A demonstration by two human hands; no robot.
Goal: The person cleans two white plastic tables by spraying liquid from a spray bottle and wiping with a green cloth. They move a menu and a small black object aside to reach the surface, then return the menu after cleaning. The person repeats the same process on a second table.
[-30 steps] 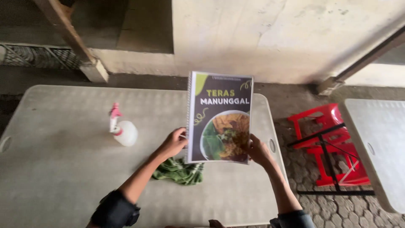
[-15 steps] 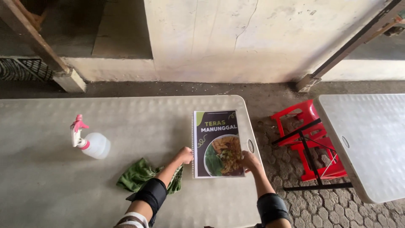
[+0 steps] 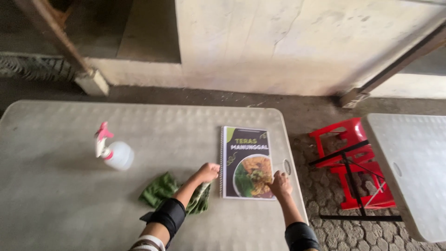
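Note:
A spiral-bound booklet (image 3: pixel 245 160) with a dark cover and a food picture lies flat near the right end of the grey table (image 3: pixel 55 195). My right hand (image 3: pixel 280 183) rests on the booklet's lower right corner. My left hand (image 3: pixel 207 172) hovers just left of the booklet's spine, fingers loosely curled, holding nothing that I can see. Right under that forearm lies a crumpled green cloth (image 3: pixel 163 189). A clear spray bottle (image 3: pixel 114 151) with a pink trigger stands further left on the table.
A red plastic stool (image 3: pixel 354 160) lies tipped on the paved floor to the right of the table. A second grey table (image 3: pixel 409 172) stands at the far right. A pale concrete wall (image 3: pixel 288 46) runs behind.
The booklet, held upright a second ago, now lies flat on the table. My left hand has come off its edge and moved toward the cloth. The right hand stays on it.

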